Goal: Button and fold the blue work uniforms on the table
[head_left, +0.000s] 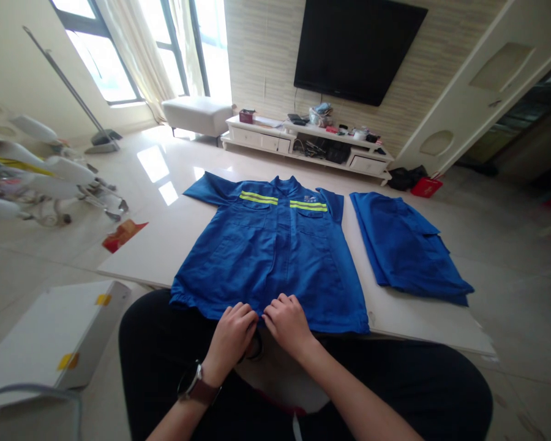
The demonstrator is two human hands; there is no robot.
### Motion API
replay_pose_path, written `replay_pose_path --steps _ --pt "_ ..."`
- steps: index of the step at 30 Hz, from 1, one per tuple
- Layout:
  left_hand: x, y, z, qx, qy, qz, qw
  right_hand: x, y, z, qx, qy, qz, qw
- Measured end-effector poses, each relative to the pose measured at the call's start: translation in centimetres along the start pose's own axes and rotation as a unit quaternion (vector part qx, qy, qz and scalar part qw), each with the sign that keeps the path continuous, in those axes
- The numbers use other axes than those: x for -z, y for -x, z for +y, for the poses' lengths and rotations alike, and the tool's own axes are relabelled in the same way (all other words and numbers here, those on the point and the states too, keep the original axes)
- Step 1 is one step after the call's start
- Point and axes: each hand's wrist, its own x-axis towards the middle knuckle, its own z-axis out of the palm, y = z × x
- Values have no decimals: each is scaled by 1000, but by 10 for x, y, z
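Note:
A blue work jacket with yellow-green reflective stripes lies spread front side up on a low white board, its collar pointing away from me. My left hand, with a watch on the wrist, is closed on the bottom hem near the middle. Right beside it, my right hand grips the same hem with bent fingers. The two hands nearly touch. A folded blue garment lies on the board to the right of the jacket.
Beyond the board stand a low white TV cabinet and a grey ottoman. At the left are a white box with yellow tape and a red item on the floor. My knees flank the board's near edge.

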Motion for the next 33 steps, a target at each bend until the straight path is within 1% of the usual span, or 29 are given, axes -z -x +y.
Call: replay_pose_path --steps 5,9,15,21,24,27,33 --pt "-4 -1 -1 -12 5 12 1000 -6 -2 0 31 39 6 999" --pt "-3 -3 0 -15 5 3 1000 -7 -5 1 31 26 4 999" --pt "0 -10 3 -15 3 25 1000 -6 -12 10 -18 -67 5 998" --pt "-2 -19 7 -4 3 24 1000 -15 -24 27 -82 -203 5 976" --pt "-1 -22 9 2 8 6 1000 -22 -27 33 -86 -258 19 962" --pt "-1 -25 10 1 12 -15 1000 -27 -27 36 -86 -289 36 953" --pt "-6 -26 9 1 34 -15 999 -33 -25 36 -90 -312 55 944"
